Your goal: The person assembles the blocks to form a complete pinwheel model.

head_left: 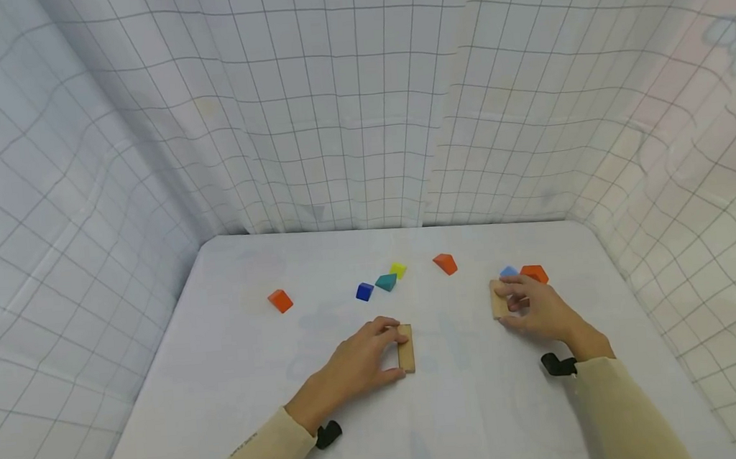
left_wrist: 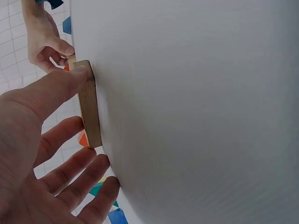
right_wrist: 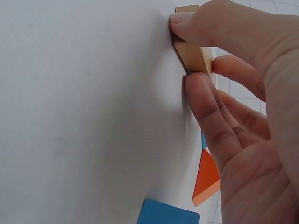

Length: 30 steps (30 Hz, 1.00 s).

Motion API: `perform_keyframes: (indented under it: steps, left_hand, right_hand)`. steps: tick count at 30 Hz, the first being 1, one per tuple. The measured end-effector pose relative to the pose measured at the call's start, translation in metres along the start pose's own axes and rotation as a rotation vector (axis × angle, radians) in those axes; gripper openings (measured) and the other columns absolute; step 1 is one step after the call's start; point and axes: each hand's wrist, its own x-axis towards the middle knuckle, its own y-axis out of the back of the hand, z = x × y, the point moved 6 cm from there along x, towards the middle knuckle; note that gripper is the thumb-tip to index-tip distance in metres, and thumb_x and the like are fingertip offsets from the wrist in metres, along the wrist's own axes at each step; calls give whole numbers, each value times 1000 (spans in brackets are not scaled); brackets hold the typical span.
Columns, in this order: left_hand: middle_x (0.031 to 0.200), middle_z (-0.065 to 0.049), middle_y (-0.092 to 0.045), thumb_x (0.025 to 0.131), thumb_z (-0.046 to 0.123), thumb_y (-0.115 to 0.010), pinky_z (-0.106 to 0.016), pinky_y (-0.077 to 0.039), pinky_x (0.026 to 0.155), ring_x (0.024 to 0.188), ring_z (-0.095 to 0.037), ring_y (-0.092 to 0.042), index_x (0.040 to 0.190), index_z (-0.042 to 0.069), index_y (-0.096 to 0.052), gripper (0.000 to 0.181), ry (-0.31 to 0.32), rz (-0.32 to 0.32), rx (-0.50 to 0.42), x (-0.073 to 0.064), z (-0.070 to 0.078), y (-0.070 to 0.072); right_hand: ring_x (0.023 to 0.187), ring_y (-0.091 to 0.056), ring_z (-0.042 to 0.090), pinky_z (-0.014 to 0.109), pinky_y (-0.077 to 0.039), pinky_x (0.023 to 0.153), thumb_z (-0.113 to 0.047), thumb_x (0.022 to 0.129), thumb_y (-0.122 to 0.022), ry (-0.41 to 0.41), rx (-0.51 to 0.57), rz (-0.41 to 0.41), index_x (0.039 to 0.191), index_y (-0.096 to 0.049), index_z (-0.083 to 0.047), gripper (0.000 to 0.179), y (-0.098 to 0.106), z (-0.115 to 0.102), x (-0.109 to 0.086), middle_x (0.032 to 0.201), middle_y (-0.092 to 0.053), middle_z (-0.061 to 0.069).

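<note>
Sleeves [head_left: 629,411] lie nearest my head camera. On the white table [head_left: 227,413], the left block [head_left: 407,356] points away from me, long axis fore-and-aft; the right block [head_left: 499,307], farther right, lies nearly parallel. From the lower corners I see the left hand [head_left: 359,360] and right hand [head_left: 543,309] angled inward. Left wrist view: thumb and fingertips pinch the left block end to end. Right wrist view: the right block is likewise pinched, near an orange block [right_wrist: 205,179].
</note>
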Motion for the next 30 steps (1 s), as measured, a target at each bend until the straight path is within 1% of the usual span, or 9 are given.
perform_keyframes:
  steps: [3, 9, 12, 15, 18, 23, 25, 28, 30]
  left_hand:
    - [166, -6, -61, 100, 38, -96, -50, -65, 118, 150, -28, -67, 147, 20, -78, 54, 1, -7, 1, 0, 0, 0]
    - [163, -5, -61, 101, 39, -95, -49, -67, 113, 144, -27, -68, 150, 20, -78, 55, -6, -2, 9, 1, 0, 1]
    - [162, -5, -61, 101, 38, -95, -49, -67, 113, 143, -27, -68, 150, 19, -78, 55, -10, -1, 10, 1, -1, 1]
    - [161, -5, -61, 101, 38, -94, -50, -67, 112, 142, -27, -68, 150, 19, -78, 55, -10, 0, 13, 0, -1, 0]
    - [161, -5, -61, 101, 39, -94, -50, -68, 110, 142, -27, -69, 150, 19, -78, 55, -11, 6, 17, -1, -1, -1]
    - [160, -5, -61, 101, 38, -95, -47, -68, 109, 140, -26, -69, 151, 19, -78, 56, -9, 13, 35, 0, -2, -3]
    - [160, -5, -61, 101, 38, -95, -46, -68, 110, 140, -25, -69, 151, 19, -78, 56, -10, 13, 44, 0, -3, -4]
    - [159, -5, -62, 101, 38, -94, -45, -68, 110, 139, -25, -69, 151, 19, -78, 55, -11, 14, 53, 0, -2, -5]
    - [159, -5, -62, 102, 38, -94, -46, -68, 110, 140, -25, -69, 151, 19, -78, 55, -9, 10, 50, 0, -1, -5]
  right_hand:
    - [106, -82, 26, 39, -70, 99, -13, 90, -102, 15, 13, 6, 159, -66, 3, 79, 1, 0, -1, 132, -78, 19]
    - [104, -83, 25, 29, -69, 96, -10, 90, -102, 33, 33, 32, 157, -66, 4, 77, 1, -2, -2, 126, -80, 18]
    - [104, -83, 26, 34, -71, 96, -11, 90, -102, 33, 53, 36, 156, -67, 5, 76, 0, -4, -2, 127, -80, 19]
    - [103, -85, 27, 43, -72, 97, -12, 89, -103, 41, 65, 33, 153, -69, 6, 74, -2, -8, -3, 133, -78, 23]
    - [103, -85, 26, 42, -73, 96, -13, 89, -104, 59, 63, 34, 149, -73, 6, 71, -5, -12, -2, 141, -75, 26]
    - [105, -86, 26, 45, -72, 99, -19, 89, -105, 72, 23, 41, 143, -79, 3, 63, -9, -19, 1, 151, -72, 26]
    - [106, -87, 26, 49, -72, 100, -21, 89, -105, 71, 12, 41, 141, -81, 2, 61, -11, -23, 3, 152, -73, 25]
    - [104, -86, 25, 50, -71, 100, -21, 90, -105, 77, 24, 36, 143, -79, 2, 64, -14, -29, 4, 143, -77, 23]
    - [104, -86, 23, 48, -72, 100, -22, 90, -104, 80, 35, 32, 143, -79, 1, 64, -16, -32, 5, 142, -77, 22]
